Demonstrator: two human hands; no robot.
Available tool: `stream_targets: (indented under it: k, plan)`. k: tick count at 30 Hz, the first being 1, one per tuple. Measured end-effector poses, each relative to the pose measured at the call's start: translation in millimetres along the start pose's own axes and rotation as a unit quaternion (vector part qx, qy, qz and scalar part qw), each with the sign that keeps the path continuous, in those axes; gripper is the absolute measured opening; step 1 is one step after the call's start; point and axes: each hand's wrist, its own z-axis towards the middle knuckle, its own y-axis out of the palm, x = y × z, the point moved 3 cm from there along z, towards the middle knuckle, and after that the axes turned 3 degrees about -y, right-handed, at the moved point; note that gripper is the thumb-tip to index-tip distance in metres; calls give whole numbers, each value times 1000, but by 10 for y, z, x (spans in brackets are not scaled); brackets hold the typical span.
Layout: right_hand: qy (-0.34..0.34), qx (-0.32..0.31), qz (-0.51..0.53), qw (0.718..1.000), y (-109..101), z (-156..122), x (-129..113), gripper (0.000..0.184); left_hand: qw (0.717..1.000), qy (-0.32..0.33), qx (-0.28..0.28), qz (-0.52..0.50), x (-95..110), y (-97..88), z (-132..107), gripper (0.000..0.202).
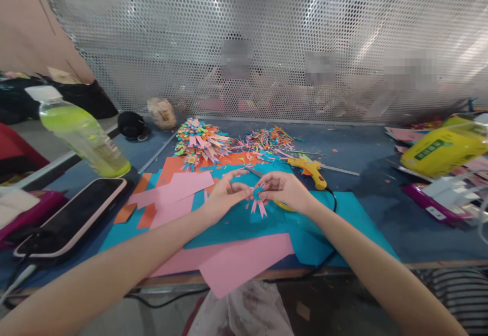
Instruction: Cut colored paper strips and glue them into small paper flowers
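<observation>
A small paper rosette [256, 193] with a blue centre and pink ribbon tails is pinched between my two hands. My left hand [231, 191] grips its left edge between thumb and finger. On the opposite edge, my right hand [284, 189] closes its fingertips. Beneath both hands lie blue paper sheets [244, 224]. Scissors blades [253, 171] show just behind my right hand, and a yellow handle [282, 206] pokes out under it. Farther back sits a heap of finished-looking paper rosettes [202, 143], beside a pile of thin paper scraps [267, 140].
A yellow glue gun [310, 169] lies right of my hands, its cord running forward. Pink paper [247, 260] overhangs the front edge. At left are a green drink bottle [84, 132] and a phone [76, 216]; at right, a yellow pack [444, 148] and a power strip [434, 209].
</observation>
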Motion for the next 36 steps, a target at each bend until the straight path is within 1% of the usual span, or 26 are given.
stream_targets:
  k: [3,6,10,13,17,19,24,29,32,36]
  plan:
    - [-12,23,-6,1000,-11,-2,-9,31,1000,-1,-10,-25,5,19,9,59]
    - [-25,35,-14,999,-15,2,7,30,1000,-4,-4,-4,17,38,-3,68]
    - [-48,36,-38,997,-13,17,52,30,998,8,4,65,32,41,-29,61]
    - [-54,32,-52,997,-12,21,78,32,996,26,6,83,45,27,-44,60]
    - [-53,9,-62,997,0,10,80,34,995,35,9,96,60,3,-50,62]
    - [-49,8,-58,997,-1,4,77,33,994,36,8,100,64,1,-48,61]
    - [-55,28,-52,997,-7,-5,68,31,996,27,-9,88,58,29,-44,60]
    - [-54,35,-42,997,18,-40,54,33,997,29,-19,71,57,61,-58,65]
    - [-57,35,-41,997,28,-48,44,34,996,36,-15,81,64,62,-58,63]
    - [-47,19,-40,998,29,-23,41,32,996,43,-1,79,79,38,-45,61]
